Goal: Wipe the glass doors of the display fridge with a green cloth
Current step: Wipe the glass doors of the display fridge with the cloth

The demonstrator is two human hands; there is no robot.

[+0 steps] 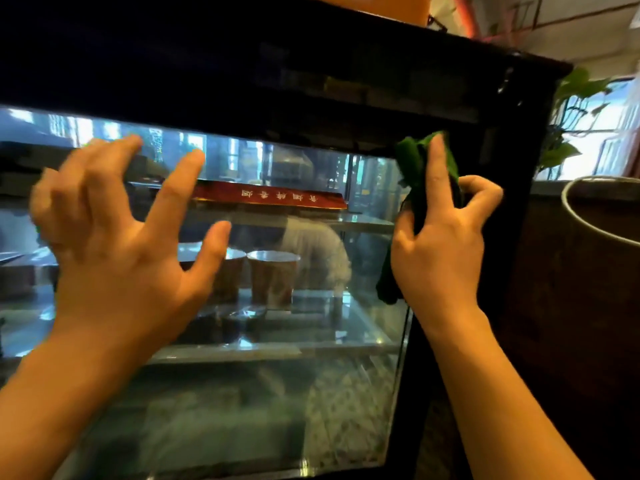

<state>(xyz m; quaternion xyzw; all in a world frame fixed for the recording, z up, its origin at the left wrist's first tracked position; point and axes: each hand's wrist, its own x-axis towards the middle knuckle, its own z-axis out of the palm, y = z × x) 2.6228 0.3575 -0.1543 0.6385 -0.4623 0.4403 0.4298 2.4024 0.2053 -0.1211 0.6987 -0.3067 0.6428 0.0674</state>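
The display fridge (346, 98) has a glossy black frame and a flat, reflective glass door (311, 393) with a smooth surface that mirrors a window-lit room. The right hand (440, 251) grips the green cloth (415, 168), a soft, bunched fabric with folds; the index finger lies straight along the cloth and presses it against the upper right corner of the glass, beside the black frame, while the thumb and remaining fingers curl round the hanging part. The left hand (117, 244) is spread, fingers apart and slightly bent, held against or just before the left half of the glass; contact cannot be confirmed, and its outline is blurred. Behind the glass, two tapered paper cups (273, 278) stand side by side on a clear shelf. Above them lies a long red box (273, 199) with gold characters. Right of the fridge stands a round vessel with a pale metal rim (595, 216), and leafy green plant stems (571, 109) hang by a bright window.
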